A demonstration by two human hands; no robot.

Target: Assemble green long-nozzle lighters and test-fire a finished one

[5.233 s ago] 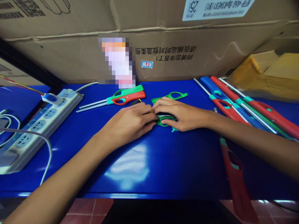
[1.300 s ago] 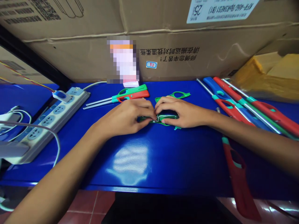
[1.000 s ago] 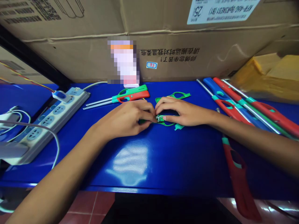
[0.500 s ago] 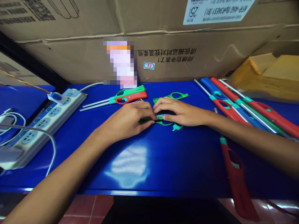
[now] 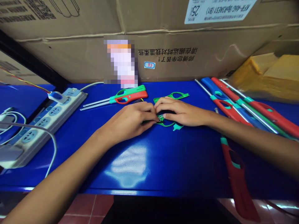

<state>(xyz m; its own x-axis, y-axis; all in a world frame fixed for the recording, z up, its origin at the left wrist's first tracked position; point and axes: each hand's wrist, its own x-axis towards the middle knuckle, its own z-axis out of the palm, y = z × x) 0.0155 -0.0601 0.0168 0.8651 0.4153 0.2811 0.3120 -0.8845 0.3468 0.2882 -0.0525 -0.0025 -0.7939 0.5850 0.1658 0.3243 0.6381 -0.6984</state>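
Note:
Both hands are over an opened green lighter casing half (image 5: 167,124) lying on the blue table, a thin white wire showing inside it. My left hand (image 5: 137,116) pinches at its inner parts, with the fingertips bunched and partly hidden. From the other side, my right hand (image 5: 178,111) curls over the casing and grips it between thumb and fingers. Just behind the right hand lies a second green casing half (image 5: 179,95). A teal trigger piece (image 5: 177,127) rests by the right hand's near side. Much of the held casing is covered by my fingers.
Two assembled lighters, one green and one red (image 5: 135,95), lie behind my left hand. Several long lighters (image 5: 233,107) lie at the right. A red lighter (image 5: 238,183) overhangs the front edge. A power strip (image 5: 44,124) stands left; cardboard boxes (image 5: 168,40) line the back.
My left fingertips have shifted slightly, and more of the white wire shows between the hands. My right hand keeps nearly the same place.

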